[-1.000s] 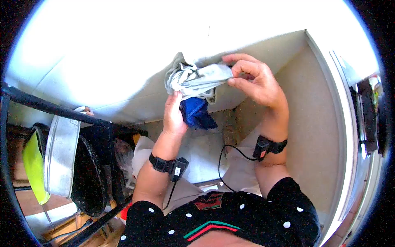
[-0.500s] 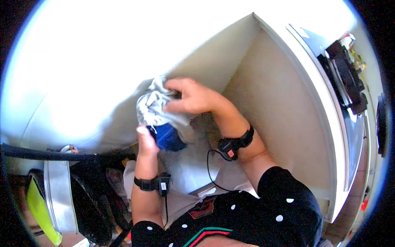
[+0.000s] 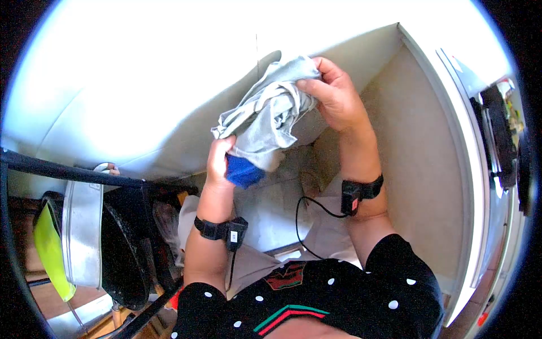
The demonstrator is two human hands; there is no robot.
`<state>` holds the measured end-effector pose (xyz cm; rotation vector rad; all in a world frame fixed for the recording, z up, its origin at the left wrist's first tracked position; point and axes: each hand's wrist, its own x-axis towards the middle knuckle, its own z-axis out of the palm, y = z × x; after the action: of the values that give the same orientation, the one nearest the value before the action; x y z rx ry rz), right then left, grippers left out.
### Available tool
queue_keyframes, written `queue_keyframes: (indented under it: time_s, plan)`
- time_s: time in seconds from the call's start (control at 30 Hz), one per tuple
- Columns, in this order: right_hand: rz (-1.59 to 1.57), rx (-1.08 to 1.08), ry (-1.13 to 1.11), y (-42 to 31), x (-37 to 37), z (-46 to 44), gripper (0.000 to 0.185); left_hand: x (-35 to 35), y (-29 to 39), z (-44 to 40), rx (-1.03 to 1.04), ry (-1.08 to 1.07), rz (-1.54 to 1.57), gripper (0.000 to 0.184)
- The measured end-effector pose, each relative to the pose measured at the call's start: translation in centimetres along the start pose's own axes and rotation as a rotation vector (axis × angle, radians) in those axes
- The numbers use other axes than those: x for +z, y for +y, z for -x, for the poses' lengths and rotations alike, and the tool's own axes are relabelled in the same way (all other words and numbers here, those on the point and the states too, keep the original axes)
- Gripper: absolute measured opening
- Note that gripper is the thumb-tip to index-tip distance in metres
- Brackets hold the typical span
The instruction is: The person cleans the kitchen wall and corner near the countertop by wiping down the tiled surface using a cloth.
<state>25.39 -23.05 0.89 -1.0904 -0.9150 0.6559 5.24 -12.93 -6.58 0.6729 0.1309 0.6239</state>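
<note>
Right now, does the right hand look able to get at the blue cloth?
Probably yes, if it lets go first: the right hand pinches the light-grey cloth near its upper end, but the blue cloth shows uncovered below, beside the left hand.

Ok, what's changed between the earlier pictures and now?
Since half a second ago, the right hand has moved rightward, away from the left hand, and the bunched grey cloth now spreads longer between them. The view swung too. Unchanged: the left hand's hold, the blue cloth below the grey.
</note>
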Motion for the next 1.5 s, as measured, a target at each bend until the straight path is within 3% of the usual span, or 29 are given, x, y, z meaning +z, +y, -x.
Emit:
queue_keyframes:
  time_s: [0.07, 0.13, 0.2, 0.33, 0.4, 0.47, 0.5, 0.6, 0.7, 0.8, 0.83, 0.87, 0.93, 0.97, 1.0, 1.07, 1.13, 1.2, 1.33, 1.4, 1.43, 1.5]
  plan:
    - [-0.241, 0.124, -0.005, -0.3, 0.0, 0.0, 0.021, -0.2, 0.2, 0.8, -0.021, -0.124, 0.020, 0.066]
    - [-0.268, 0.153, -0.022, 0.2, 0.3, -0.1, 0.023, 0.4, 0.2, 1.0, -0.042, -0.157, 0.007, 0.075]
    - [-0.293, 0.157, 0.051, 0.6, 0.7, -0.1, 0.025, 0.0, 0.2, 1.2, 0.023, -0.127, -0.087, 0.072]
    - [-0.586, 0.236, -0.141, 0.0, 0.2, -0.3, 0.032, -1.0, 0.4, 0.9, 0.009, -0.088, -0.283, 0.060]
    - [-0.469, 0.329, -0.230, -0.2, 0.8, 0.0, 0.038, -0.4, 0.4, 0.7, -0.007, -0.143, -0.046, 0.062]
    - [0.226, 0.228, -0.345, -0.4, 1.5, 0.5, 0.044, -0.5, 0.7, 0.8, 0.009, -0.072, -0.046, 0.063]
    - [0.356, 0.228, -0.419, 0.3, 1.8, 0.6, 0.051, -0.3, 0.9, 0.7, 0.034, -0.072, -0.001, 0.061]
    - [0.426, 0.089, -0.559, 1.5, 2.3, 1.0, 0.077, 0.8, 1.8, 0.3, 0.119, 0.030, 0.095, 0.058]
    - [0.457, -0.086, -0.531, 1.6, 3.7, 1.6, 0.079, -0.2, 2.1, 0.2, 0.143, 0.018, 0.128, 0.057]
    - [0.590, 0.096, -0.611, 1.9, 3.6, 1.2, 0.068, -0.5, 2.2, 0.3, 0.107, 0.019, 0.083, 0.056]
    - [0.396, 0.103, -0.623, 2.1, 3.1, 1.1, 0.055, -0.2, 2.4, 0.3, 0.100, -0.044, 0.063, 0.057]
    - [0.404, 0.098, -0.619, 2.1, 2.6, 0.9, 0.055, 0.1, 2.4, 0.5, 0.094, -0.105, 0.043, 0.059]
    - [0.237, 0.268, -0.542, 1.5, 2.0, 0.5, 0.050, 0.8, 2.0, 0.5, 0.109, -0.094, -0.040, 0.061]
    - [0.199, 0.216, -0.479, 1.3, 2.0, 0.8, 0.037, 0.9, 1.7, 0.5, 0.091, -0.081, -0.071, 0.062]
    - [0.200, 0.213, -0.478, 1.1, 2.1, 1.0, 0.037, 1.0, 1.6, 0.6, 0.072, -0.067, -0.103, 0.064]
    - [0.179, 0.137, -0.228, 0.7, 2.0, 1.1, 0.038, 0.6, 1.5, 0.4, 0.045, -0.008, -0.053, 0.057]
    - [0.209, 0.065, -0.165, -0.6, 1.8, 1.0, 0.042, -0.6, 1.5, 0.1, -0.161, 0.002, -0.145, 0.047]
    - [0.122, -0.156, -0.010, -1.9, 1.4, 1.2, 0.044, -0.9, 0.8, 0.4, -0.137, -0.033, -0.370, 0.033]
    - [0.068, -0.472, 0.366, -5.0, 0.1, 1.9, 0.031, 0.0, 0.5, 0.7, -0.281, -0.064, -0.453, 0.032]
    - [0.441, -0.716, 0.705, -6.0, 0.2, 1.0, 0.035, -0.1, 0.0, 0.8, -0.277, -0.074, -0.529, 0.030]
    - [0.440, -0.717, 0.700, -6.3, 0.5, 0.7, 0.035, -0.2, -0.1, 0.9, -0.297, -0.066, -0.553, 0.027]
    - [1.254, -0.816, 0.945, -6.7, 0.8, 0.0, 0.043, 0.1, -0.3, 1.0, -0.301, -0.041, -0.563, 0.025]
